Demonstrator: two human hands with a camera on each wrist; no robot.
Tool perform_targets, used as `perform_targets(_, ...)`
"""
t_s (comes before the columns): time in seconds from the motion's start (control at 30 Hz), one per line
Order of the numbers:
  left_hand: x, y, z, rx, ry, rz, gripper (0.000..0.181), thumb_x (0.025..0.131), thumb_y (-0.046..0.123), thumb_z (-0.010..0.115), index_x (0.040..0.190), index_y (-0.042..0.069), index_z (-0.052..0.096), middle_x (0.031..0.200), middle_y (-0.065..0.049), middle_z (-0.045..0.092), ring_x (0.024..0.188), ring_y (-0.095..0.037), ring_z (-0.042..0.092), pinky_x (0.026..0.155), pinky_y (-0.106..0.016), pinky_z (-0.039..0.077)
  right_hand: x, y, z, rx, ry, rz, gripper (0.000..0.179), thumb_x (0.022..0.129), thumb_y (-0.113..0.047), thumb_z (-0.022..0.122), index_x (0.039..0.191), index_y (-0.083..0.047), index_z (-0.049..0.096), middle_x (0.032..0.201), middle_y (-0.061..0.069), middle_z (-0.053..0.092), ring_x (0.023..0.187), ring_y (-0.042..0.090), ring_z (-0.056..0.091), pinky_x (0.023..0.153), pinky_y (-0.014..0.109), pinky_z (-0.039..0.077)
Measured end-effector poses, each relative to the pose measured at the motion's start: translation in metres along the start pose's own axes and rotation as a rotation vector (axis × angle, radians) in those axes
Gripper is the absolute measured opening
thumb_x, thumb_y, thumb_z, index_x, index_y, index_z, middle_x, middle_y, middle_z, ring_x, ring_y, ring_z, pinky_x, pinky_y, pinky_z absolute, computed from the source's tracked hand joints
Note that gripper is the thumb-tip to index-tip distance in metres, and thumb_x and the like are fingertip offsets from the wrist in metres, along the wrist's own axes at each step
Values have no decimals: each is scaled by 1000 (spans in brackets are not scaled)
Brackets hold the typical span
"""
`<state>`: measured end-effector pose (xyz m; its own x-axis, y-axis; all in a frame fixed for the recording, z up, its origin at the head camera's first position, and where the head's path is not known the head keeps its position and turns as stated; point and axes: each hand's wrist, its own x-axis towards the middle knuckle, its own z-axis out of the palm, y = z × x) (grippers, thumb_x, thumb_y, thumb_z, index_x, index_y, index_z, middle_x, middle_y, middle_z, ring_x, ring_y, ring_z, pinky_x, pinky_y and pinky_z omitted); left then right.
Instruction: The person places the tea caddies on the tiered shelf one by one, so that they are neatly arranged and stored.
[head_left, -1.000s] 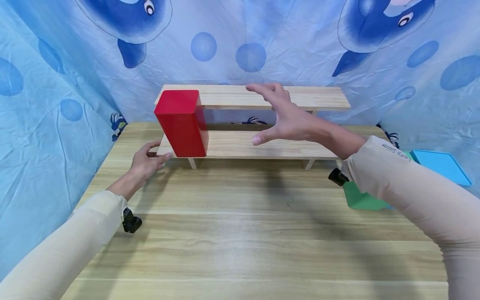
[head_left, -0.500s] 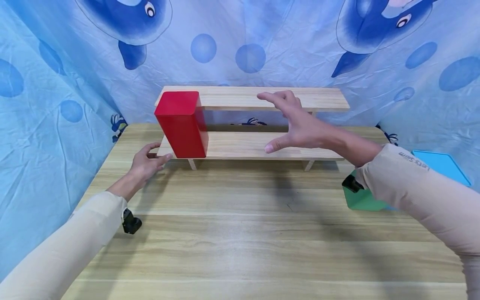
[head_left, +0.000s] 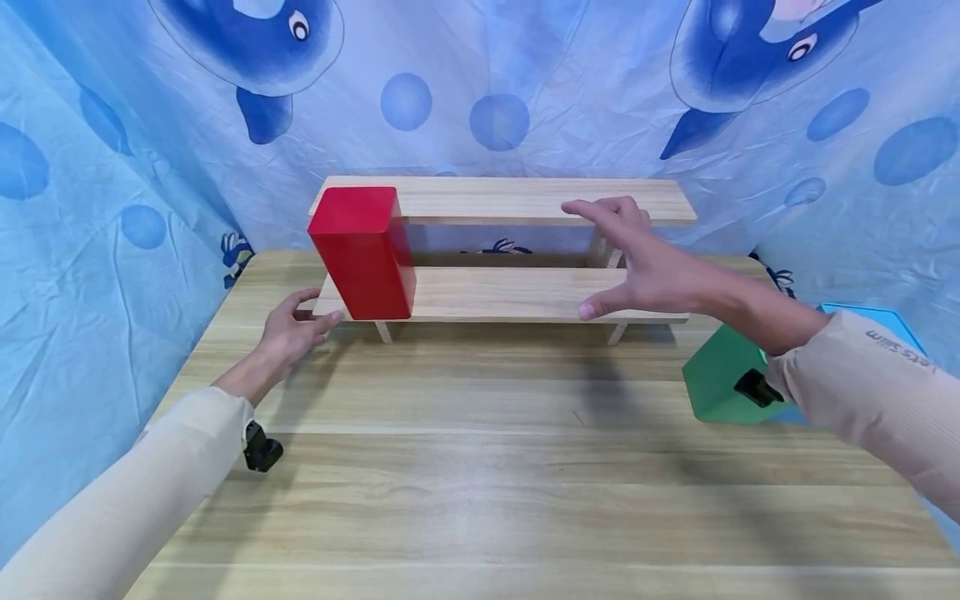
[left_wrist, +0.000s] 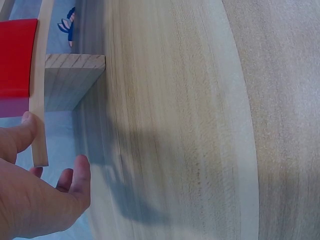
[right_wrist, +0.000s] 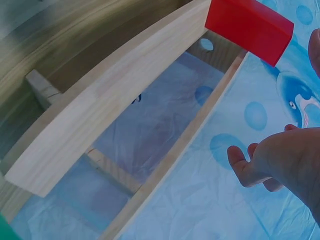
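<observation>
A tall red box stands upright on the lower board at the left end of a two-tier wooden shelf. Beside that board's left end is my left hand, fingers loosely bent. In the left wrist view its thumb overlaps the board's front edge close to the red box, while several fingers curve below, apart from the wood. My right hand hangs in front of the shelf's right half, thumb and fingers spread wide around nothing. In the right wrist view, the red box is well away from it.
On the right of the wooden table stands a green box, partly behind my right sleeve. A blue tray-like thing shows behind it. Blue printed curtains close off the back and sides.
My right hand has moved rightward and slightly lower across the shelf, away from the red box, still spread. My left hand and the box have stayed in place.
</observation>
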<state>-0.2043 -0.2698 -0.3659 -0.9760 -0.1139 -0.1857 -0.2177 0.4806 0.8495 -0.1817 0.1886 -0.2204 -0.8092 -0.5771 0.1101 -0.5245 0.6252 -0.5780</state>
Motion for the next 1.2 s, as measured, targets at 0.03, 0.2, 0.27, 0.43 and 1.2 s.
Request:
perform_targets(0.03,0,0,0,-1,0,-2,79,92,38,64,154,12,21,134,-23,40,111,-27,50,96,-42,50,-3,1,-1,1,2,12,104,72,-26,87,153,-25,23,142,14,22,125,29,23,91,51,33)
perform_targets(0.2,-1,-1,1,2,-2,-9,79,92,38,63,154,12,21,135,-24,40,113,-29,50,97,-43,49,-19,6,-7,21,10,80,104,72,-24,86,153,-27,22,143,14,20,130,32,21,95,58,33)
perform_targets(0.27,-1,-1,1,7,-4,-8,79,92,38,63,154,12,21,135,-24,40,112,-29,51,96,-42,50,-25,9,-9,27,15,92,104,72,-22,87,153,-27,22,143,14,20,131,33,21,95,58,32)
perform_targets(0.43,-1,-1,1,9,-5,-6,79,92,38,63,154,12,21,134,-24,41,112,-30,51,94,-39,52,-36,15,-10,31,19,93,105,71,-19,87,154,-25,22,140,15,22,131,34,21,93,53,32)
perform_targets(1.2,-1,1,0,-7,-8,-3,80,92,40,62,154,13,19,135,-25,39,117,-36,50,98,-44,47,-71,30,-18,16,38,141,105,71,-17,87,152,-33,23,142,14,24,128,36,25,88,52,34)
